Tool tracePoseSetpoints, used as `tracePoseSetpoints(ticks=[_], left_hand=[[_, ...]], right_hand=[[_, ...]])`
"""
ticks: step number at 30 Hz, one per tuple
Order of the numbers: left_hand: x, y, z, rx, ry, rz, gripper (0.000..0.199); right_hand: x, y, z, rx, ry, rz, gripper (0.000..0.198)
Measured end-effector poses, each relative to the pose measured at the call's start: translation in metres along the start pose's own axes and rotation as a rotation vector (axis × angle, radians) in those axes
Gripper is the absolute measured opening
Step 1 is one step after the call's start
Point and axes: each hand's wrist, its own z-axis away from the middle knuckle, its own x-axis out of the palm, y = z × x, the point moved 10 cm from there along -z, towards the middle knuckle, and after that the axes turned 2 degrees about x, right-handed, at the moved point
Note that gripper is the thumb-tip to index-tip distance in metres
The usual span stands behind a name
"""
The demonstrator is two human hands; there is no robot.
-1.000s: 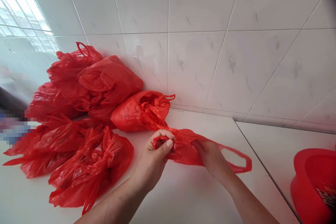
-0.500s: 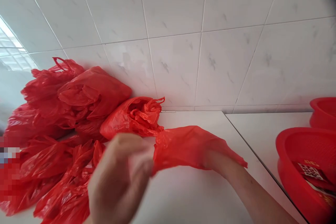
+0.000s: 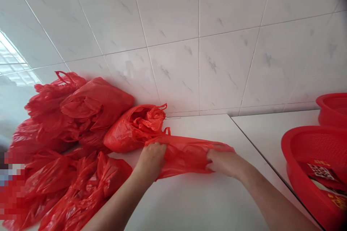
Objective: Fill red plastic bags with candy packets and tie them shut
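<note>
A thin red plastic bag [image 3: 187, 155] is stretched sideways between my hands, just above the white tabletop [image 3: 179, 202]. My left hand [image 3: 153, 157] is closed on the bag's left end. At the right end, my right hand [image 3: 222, 162] grips the bag's edge, its fingertips partly hidden in the plastic. The bag looks flat and see-through, with no contents visible. Right behind my left hand sits a filled red plastic bag [image 3: 121, 133] with a crumpled top and small loop handles.
More filled red bags [image 3: 100, 101] are piled against the tiled wall [image 3: 173, 75] at the left, with others [image 3: 73, 191] in front. Two red plastic baskets [image 3: 295, 144] stand at the right; the nearer holds packets [image 3: 321, 173] with a printed code. A seam [image 3: 257, 151] divides the tabletop.
My left hand has come to the bag and taken hold of its left end. My right hand, earlier deep inside the bag, has drawn back to its right end. The view has shifted slightly.
</note>
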Motion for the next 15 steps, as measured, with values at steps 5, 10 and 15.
tracePoseSetpoints(ticks=[5,10,15], left_hand=[[0.026,-0.004,0.019,0.049,-0.177,0.082,0.079],[0.038,0.045,0.036,0.357,-0.251,0.205,0.092],[0.021,0.095,0.053,0.652,-0.161,0.324,0.027]], right_hand=[[-0.008,0.014,0.003,-0.043,-0.125,-0.145,0.044],[-0.02,0.026,-0.007,-0.092,-0.108,-0.618,0.041],[-0.011,0.058,-0.034,-0.057,-0.111,-1.18,0.032]])
